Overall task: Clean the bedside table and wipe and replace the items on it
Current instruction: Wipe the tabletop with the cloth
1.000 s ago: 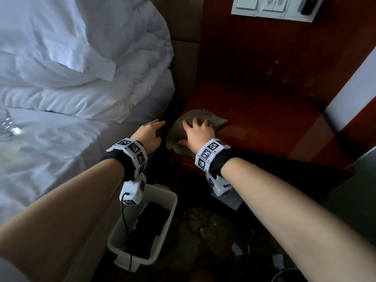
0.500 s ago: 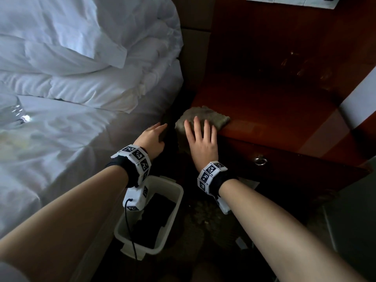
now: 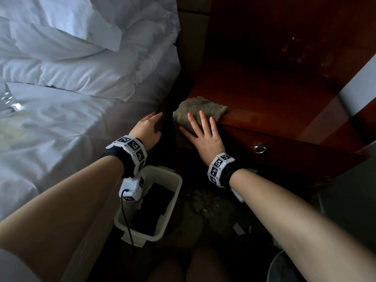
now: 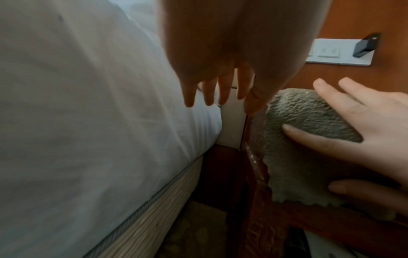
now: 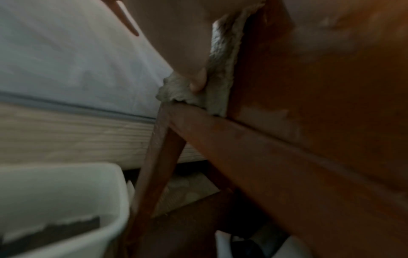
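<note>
A grey-green cloth (image 3: 200,110) is draped over the front left corner of the dark red wooden bedside table (image 3: 270,98). My right hand (image 3: 202,132) lies flat on the cloth with straight, spread fingers and presses it against the table's front edge. The cloth (image 4: 302,132) hangs down the front face under the right hand (image 4: 362,132), and a fold of cloth (image 5: 218,69) shows at the corner. My left hand (image 3: 147,128) hovers with relaxed fingers over the gap between bed and table, holding nothing. Its fingers (image 4: 220,92) point down the gap.
A bed with white sheets (image 3: 67,123) and pillows (image 3: 61,33) fills the left. A white plastic bin (image 3: 162,210) with dark contents stands on the floor below the hands. The drawer has a round metal pull (image 3: 259,148). A switch panel (image 4: 340,52) is on the wall behind.
My right hand has slid the cloth from the tabletop toward me and down over the front edge. The left hand has stayed by the gap. The head view has tilted downward.
</note>
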Tool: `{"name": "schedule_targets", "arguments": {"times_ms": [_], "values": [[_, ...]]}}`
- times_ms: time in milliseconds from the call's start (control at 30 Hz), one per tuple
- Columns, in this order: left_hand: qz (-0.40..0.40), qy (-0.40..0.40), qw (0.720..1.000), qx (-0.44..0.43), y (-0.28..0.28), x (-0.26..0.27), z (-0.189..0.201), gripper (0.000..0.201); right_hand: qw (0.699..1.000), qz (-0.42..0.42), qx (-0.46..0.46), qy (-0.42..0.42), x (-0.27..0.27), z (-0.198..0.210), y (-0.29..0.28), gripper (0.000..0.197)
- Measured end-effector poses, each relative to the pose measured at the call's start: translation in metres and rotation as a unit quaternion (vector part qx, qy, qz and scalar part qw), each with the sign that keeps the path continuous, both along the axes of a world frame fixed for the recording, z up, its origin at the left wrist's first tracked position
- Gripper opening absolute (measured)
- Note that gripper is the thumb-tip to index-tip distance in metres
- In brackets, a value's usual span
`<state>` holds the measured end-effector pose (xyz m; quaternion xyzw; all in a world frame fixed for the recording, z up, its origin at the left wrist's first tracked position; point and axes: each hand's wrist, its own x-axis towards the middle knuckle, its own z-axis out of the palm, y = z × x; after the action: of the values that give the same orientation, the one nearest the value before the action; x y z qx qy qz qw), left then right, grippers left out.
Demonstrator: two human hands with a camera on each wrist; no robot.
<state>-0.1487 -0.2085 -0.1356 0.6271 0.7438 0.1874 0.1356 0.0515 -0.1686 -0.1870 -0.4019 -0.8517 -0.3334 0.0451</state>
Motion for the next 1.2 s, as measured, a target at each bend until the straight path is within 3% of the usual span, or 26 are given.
{"name": "schedule_targets", "arguments": {"times_ms": [233, 567, 900, 1033, 1200], "values": [[0.002, -0.003, 1.0, 0.017, 0.004, 0.011, 0.005, 0.064, 0.985, 0.004, -0.024, -0.168, 0.019, 0.007, 0.004, 0.071], [-0.052, -0.007, 0.998, 0.023, 0.005, 0.038, 0.01, 0.069, 0.967, 0.021, -0.033, -0.253, 0.06, 0.021, 0.008, 0.074], [-0.096, 0.008, 0.993, 0.062, 0.019, 0.065, 0.013, 0.065, 0.956, -0.029, -0.046, -0.29, 0.146, 0.018, 0.003, 0.082], [-0.121, 0.03, 0.991, 0.047, 0.023, 0.082, 0.016, 0.064, 0.969, -0.041, -0.05, -0.238, 0.173, 0.028, 0.002, 0.082], [-0.118, 0.159, 0.978, 0.06, 0.027, 0.106, 0.02, 0.06, 0.981, -0.047, -0.049, -0.184, 0.198, 0.026, -0.003, 0.082]]}}
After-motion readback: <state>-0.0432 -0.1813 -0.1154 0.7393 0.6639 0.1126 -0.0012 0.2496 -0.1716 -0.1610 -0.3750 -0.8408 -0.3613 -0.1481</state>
